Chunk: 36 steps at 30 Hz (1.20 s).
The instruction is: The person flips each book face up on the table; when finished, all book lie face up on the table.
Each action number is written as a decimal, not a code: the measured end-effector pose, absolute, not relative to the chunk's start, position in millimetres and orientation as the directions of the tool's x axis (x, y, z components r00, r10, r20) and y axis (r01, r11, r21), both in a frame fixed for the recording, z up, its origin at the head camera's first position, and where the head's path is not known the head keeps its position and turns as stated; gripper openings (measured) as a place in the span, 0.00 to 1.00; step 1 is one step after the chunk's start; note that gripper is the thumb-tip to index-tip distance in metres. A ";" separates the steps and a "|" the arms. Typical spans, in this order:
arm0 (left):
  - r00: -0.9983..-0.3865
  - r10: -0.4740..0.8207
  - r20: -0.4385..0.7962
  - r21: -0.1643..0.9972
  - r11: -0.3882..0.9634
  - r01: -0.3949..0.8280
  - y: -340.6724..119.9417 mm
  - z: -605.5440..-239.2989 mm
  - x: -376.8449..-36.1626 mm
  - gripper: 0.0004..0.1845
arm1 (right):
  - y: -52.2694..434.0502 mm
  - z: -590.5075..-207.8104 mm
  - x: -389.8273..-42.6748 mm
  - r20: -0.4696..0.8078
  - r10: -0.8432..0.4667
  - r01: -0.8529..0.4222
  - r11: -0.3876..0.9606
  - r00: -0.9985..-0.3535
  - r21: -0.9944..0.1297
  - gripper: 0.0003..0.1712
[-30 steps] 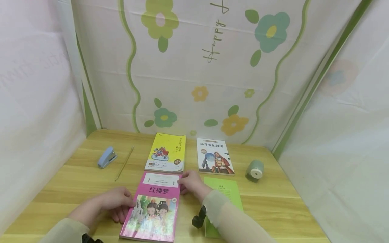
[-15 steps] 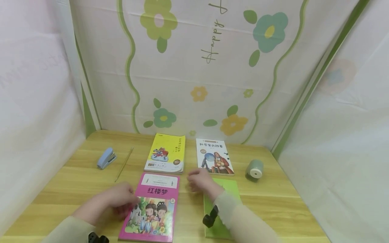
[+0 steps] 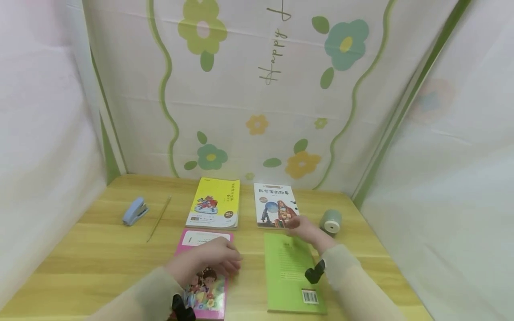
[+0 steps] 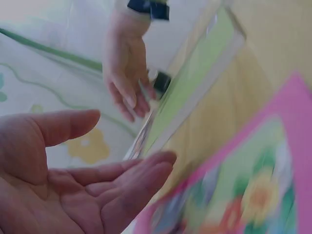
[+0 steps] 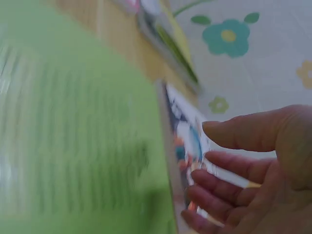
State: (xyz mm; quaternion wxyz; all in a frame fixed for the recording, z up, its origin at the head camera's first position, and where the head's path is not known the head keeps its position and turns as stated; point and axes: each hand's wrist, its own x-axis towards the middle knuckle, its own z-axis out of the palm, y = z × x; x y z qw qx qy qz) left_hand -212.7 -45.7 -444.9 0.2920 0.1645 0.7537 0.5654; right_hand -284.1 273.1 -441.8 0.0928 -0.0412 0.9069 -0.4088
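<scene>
My left hand point(image 3: 213, 258) hangs over the pink book point(image 3: 205, 307) with relaxed fingers and nothing in them, covering the middle of its cover. In the left wrist view its thumb point(image 4: 68, 127) stands apart from the fingers. My right hand point(image 3: 307, 231) is over the far right corner of the green book point(image 3: 289, 276), empty and relaxed, near the bottom edge of the white book point(image 3: 274, 200). The green book lies with its barcode side up. In the right wrist view the right fingers point(image 5: 219, 195) overlap the white book.
A yellow book point(image 3: 214, 200) lies behind the pink one. At the left are a blue stapler point(image 3: 135, 211) and a thin pencil-like stick point(image 3: 159, 218). A grey-green round object with a white face point(image 3: 331, 221) stands at the right. Printed cloth walls point(image 3: 225, 107) enclose the wooden table.
My left hand has let go of the pink book's left edge and moved right across it. My right hand has left the pink book's right side and moved right over the green book.
</scene>
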 end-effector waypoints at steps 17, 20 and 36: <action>-0.767 0.557 -0.318 0.921 -0.009 -0.388 15.9 -458.0 -186.5 0.25 | 324.1 -469.8 -267.3 -0.107 -0.295 -0.173 0.777 -0.950 -0.605 0.42; -0.763 0.563 -0.318 0.919 -0.015 -0.394 19.3 -458.7 -186.5 0.25 | 324.1 -470.5 -268.1 -0.099 -0.285 -0.178 0.795 -0.953 -0.580 0.37; -0.777 0.526 -0.346 0.910 -0.012 -0.413 25.4 -465.8 -194.5 0.26 | 318.9 -471.1 -278.5 -0.139 -0.224 -0.124 0.852 -0.965 -0.509 0.30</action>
